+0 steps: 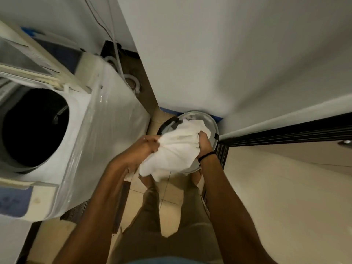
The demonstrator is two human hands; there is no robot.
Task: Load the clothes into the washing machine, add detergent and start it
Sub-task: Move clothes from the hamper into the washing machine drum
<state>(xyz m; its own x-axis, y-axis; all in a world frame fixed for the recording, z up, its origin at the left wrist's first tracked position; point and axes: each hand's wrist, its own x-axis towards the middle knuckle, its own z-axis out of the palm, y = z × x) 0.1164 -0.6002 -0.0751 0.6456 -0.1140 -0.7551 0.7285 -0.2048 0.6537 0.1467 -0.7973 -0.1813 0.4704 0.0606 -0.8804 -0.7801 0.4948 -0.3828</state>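
A bundle of white cloth (pixel 175 149) hangs over a round grey bucket (pixel 210 121) on the floor by the wall. My left hand (pixel 146 147) grips the cloth's left side and my right hand (pixel 204 142) grips its right side, a black band on that wrist. The top-loading washing machine (pixel 106 126) stands to the left, wrapped in clear plastic. Its lid (pixel 24 60) is up and the dark drum opening (pixel 34 128) shows. No detergent is in view.
A white wall (pixel 228 54) rises right behind the bucket. Hoses and cables (pixel 131 80) run down behind the machine. A dark sliding-door track (pixel 285 134) lies to the right. My legs stand on beige floor tiles (pixel 167 195) between machine and track.
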